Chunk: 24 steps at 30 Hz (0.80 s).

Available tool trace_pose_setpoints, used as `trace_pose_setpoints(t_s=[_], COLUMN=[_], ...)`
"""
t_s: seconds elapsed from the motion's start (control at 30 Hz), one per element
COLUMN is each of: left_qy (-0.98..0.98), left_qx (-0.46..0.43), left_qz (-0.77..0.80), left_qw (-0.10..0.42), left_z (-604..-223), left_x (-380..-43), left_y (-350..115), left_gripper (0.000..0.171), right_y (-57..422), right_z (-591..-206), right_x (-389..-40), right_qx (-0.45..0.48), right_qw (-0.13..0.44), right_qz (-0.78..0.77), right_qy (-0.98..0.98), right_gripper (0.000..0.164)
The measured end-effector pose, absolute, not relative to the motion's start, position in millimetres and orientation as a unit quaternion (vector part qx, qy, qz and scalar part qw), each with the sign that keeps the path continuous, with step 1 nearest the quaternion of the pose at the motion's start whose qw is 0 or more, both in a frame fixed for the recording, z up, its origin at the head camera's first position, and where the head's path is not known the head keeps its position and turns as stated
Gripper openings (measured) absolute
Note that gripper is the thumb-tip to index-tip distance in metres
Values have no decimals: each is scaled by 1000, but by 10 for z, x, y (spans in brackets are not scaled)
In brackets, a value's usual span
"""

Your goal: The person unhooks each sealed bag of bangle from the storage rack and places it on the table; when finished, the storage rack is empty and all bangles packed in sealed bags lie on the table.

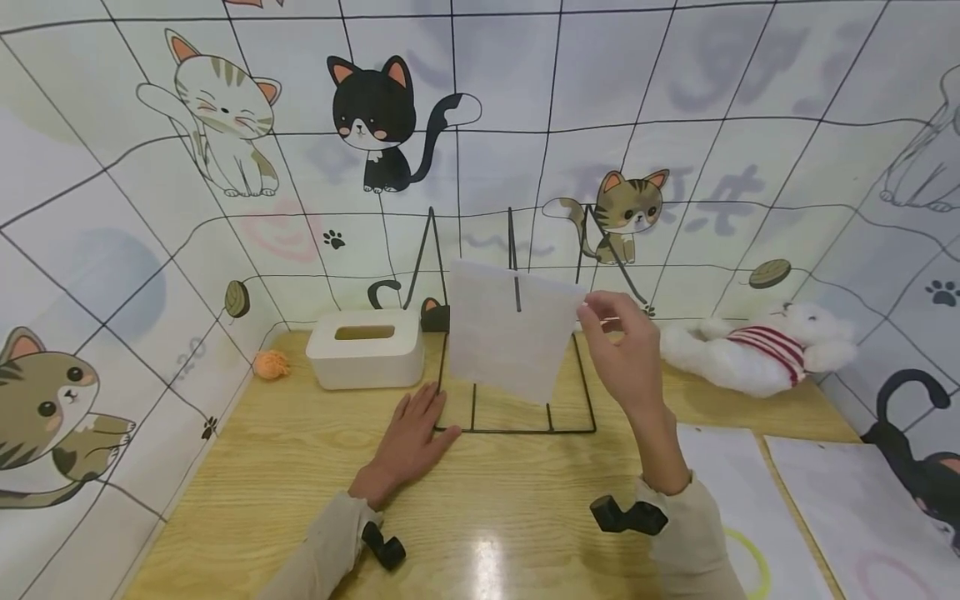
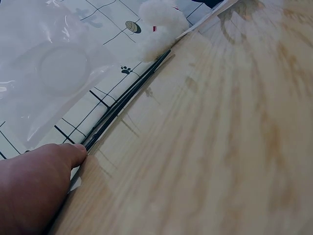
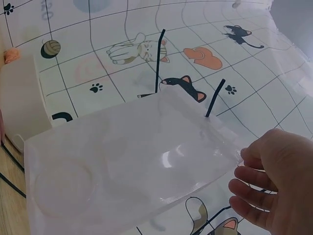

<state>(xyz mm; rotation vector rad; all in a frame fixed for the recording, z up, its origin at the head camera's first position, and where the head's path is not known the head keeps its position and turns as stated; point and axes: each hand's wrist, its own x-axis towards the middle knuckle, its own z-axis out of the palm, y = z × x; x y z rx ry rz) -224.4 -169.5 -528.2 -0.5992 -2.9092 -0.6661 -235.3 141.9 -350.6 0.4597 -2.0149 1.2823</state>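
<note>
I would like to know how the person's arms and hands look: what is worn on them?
The left sleeve and right sleeve are plain light beige. A small, chunky black device sits by each wrist: left device, right device. The left hand and right hand wear no gloves.

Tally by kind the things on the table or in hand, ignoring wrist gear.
Black wire rack: 1
Translucent plastic bag: 1
White tissue box: 1
Small orange item: 1
White plush toy: 1
White sheets: 2
Total: 7
</note>
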Motion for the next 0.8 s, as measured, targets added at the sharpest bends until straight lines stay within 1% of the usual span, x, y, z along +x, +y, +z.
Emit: trace_pose_setpoints(t_s=[0.17,0.43,0.63,0.8], left_qy=[-954,-954,-954,-953], left_qx=[-198,-197,-196,-198], left_qz=[-220,-220,-219,-221], left_qw=[52,45,50,58], left_z=[-5289,-5271,-5258,-5251], left_x=[-2240,-2245,-2238,-2226], left_y=[-1699,-1695,-1690,-1684], left_gripper=[72,72,71,71], right_y=[1403,1379,1393,1404], right_z=[-3490,-3468,-3457,-3463], right_x=[-2334,-2321,-2311,-2303], right_qx=[166,169,163,177], right_qw=[329,347,338,333], right_qz=[503,500,498,486], right_qy=[-782,-776,-782,-789], right_gripper=[17,17,11,9])
